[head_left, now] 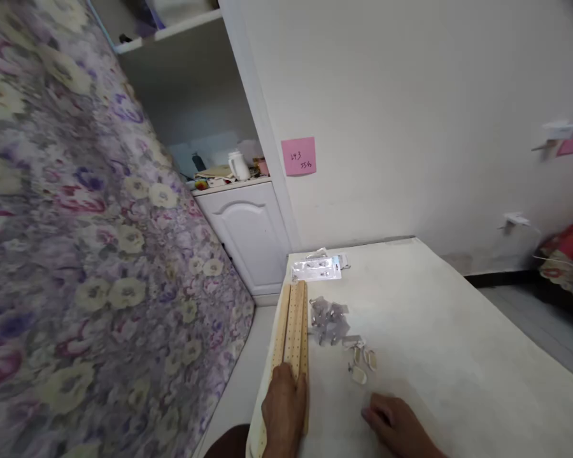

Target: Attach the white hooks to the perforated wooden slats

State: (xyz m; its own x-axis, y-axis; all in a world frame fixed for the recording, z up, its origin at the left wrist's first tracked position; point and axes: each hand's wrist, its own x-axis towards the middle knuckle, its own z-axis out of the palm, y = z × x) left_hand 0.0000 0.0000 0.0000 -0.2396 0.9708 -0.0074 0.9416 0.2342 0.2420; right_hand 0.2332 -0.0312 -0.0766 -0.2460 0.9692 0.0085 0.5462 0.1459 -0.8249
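Strips [295, 324] with rows of holes lie side by side along the counter's [410, 318] left edge, under the left hand [284, 407], its fingers closed around them. Uneven pressure there could fan them apart or tip the outermost over the edge. A forward push could nudge the clear package [318, 268] at their far ends; a rightward swing could scatter the small packets [329, 321]. The right hand [396, 423] is curled nearly shut, contents hidden; sweeping forward, it could knock the pale pieces [359, 374].
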